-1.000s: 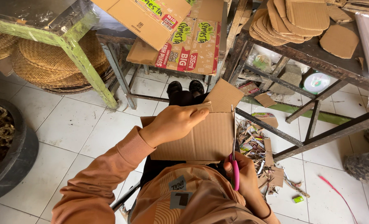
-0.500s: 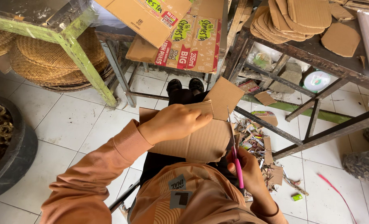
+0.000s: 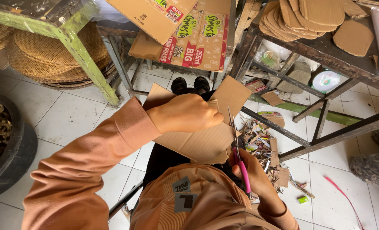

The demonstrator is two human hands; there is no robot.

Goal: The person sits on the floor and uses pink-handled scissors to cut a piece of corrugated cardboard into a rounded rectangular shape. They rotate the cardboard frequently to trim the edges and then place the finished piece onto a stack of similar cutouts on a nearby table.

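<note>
Our left hand grips the flat brown cardboard sheet while our right hand drives pink-handled scissors partway through it, most of the sheet uncut.

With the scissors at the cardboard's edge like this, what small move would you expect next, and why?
Probably closing the scissors to cut a bit further into the cardboard. The right hand holds them blades up against the sheet's right edge, while the left hand pins the sheet from above.
</note>
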